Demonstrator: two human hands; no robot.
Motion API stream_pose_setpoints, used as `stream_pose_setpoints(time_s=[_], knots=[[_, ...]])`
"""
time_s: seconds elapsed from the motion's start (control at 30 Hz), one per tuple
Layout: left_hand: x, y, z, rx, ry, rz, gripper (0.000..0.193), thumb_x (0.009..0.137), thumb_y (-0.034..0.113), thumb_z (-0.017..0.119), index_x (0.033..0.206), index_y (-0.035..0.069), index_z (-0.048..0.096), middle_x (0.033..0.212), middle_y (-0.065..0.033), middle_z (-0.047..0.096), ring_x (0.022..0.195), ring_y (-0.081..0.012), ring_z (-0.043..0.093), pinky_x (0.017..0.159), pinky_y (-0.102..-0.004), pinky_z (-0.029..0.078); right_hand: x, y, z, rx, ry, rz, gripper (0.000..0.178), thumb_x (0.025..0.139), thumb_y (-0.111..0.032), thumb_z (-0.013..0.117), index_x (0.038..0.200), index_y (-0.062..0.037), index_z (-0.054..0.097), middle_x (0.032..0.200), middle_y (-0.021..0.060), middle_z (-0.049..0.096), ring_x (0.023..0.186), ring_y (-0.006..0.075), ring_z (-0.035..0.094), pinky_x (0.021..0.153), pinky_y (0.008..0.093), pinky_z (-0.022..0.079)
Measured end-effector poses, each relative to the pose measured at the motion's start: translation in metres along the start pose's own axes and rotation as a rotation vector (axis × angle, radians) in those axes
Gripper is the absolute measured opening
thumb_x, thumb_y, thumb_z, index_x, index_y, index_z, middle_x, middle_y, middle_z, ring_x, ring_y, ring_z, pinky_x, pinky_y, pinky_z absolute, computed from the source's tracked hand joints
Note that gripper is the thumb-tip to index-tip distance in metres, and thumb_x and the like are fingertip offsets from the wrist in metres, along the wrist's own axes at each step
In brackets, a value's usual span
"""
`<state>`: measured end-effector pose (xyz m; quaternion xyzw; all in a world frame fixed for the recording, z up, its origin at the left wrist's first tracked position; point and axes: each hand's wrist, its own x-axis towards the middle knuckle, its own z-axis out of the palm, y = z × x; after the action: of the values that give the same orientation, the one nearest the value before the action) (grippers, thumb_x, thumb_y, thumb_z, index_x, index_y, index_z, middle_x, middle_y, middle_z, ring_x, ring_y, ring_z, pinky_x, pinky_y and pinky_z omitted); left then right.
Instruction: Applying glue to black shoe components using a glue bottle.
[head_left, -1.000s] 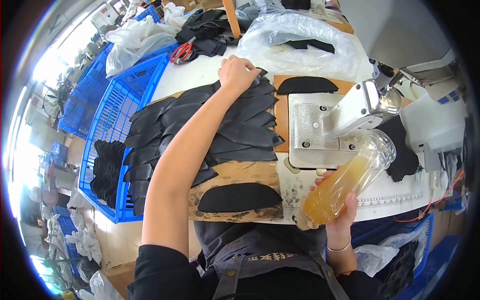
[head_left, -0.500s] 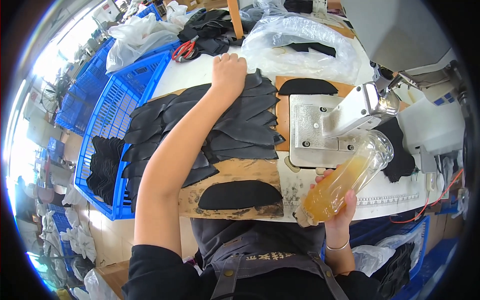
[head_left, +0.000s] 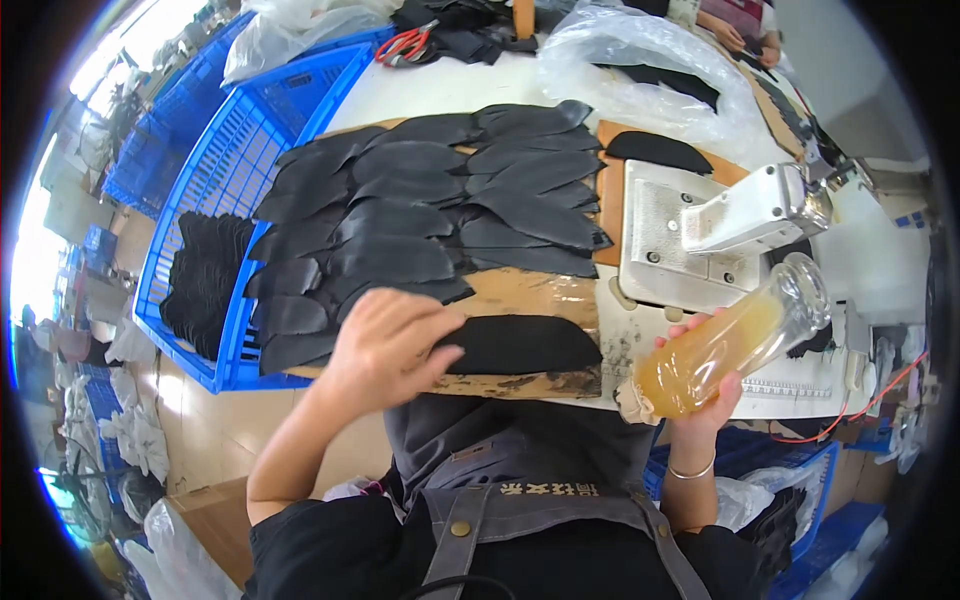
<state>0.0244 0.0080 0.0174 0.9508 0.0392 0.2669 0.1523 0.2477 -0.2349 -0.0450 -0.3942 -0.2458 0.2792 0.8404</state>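
Observation:
My right hand (head_left: 712, 412) is closed around a clear bottle (head_left: 715, 355) of yellowish liquid. The bottle slants down to the left, and a pale crumpled wrapping (head_left: 634, 402) covers its lower end. Beside the left end of a black half-moon piece (head_left: 530, 343) is my left hand (head_left: 380, 350), thumb and fingers apart, with nothing seen in it. That piece lies on a worn brown board (head_left: 520, 290) near the front edge. Farther back on the board, overlapping rows of dark leaf-shaped pieces (head_left: 405, 215) are spread out. A second half-moon piece (head_left: 660, 151) rests on the far right part.
A white sewing-type machine (head_left: 745, 215) with a flat metal bed stands at right. On the left is a blue crate (head_left: 215, 365) with stacked black pieces (head_left: 205, 285). Red-handled scissors (head_left: 405, 45) and clear plastic (head_left: 650, 70) lie at the back, near another person's hands (head_left: 722, 32).
My left hand has come back from the far edge of the leaf-shaped pieces to the near half-moon piece. My right hand still holds the bottle. The view has shifted.

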Motion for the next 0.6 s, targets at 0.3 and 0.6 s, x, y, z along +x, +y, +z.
stream_pose_setpoints(time_s=[0.3, 0.6], knots=[[-0.067, -0.006, 0.039, 0.212, 0.314, 0.146, 0.021, 0.064, 0.006, 0.067, 0.084, 0.000, 0.065, 0.094, -0.0111, 0.065, 0.076, -0.0220, 0.062, 0.069, -0.0325, 0.051, 0.022, 0.007, 0.106, -0.211, -0.284, -0.099, 0.075, 0.076, -0.025, 0.069, 0.136, -0.0054, 0.029, 0.120, 0.0177, 0.048, 0.108, 0.0305, 0.053, 0.093, 0.0443, 0.044], [-0.074, -0.011, 0.051, 0.097, 0.510, 0.103, 0.020, 0.064, 0.010, 0.067, 0.081, 0.001, 0.064, 0.087, -0.0101, 0.066, 0.077, -0.0222, 0.063, 0.073, -0.0345, 0.053, 0.033, 0.048, 0.178, -0.801, -0.732, -0.109, 0.059, 0.079, -0.035, 0.065, 0.123, -0.0026, 0.043, 0.116, 0.0142, 0.051, 0.109, 0.0254, 0.051, 0.094, 0.0407, 0.042]])
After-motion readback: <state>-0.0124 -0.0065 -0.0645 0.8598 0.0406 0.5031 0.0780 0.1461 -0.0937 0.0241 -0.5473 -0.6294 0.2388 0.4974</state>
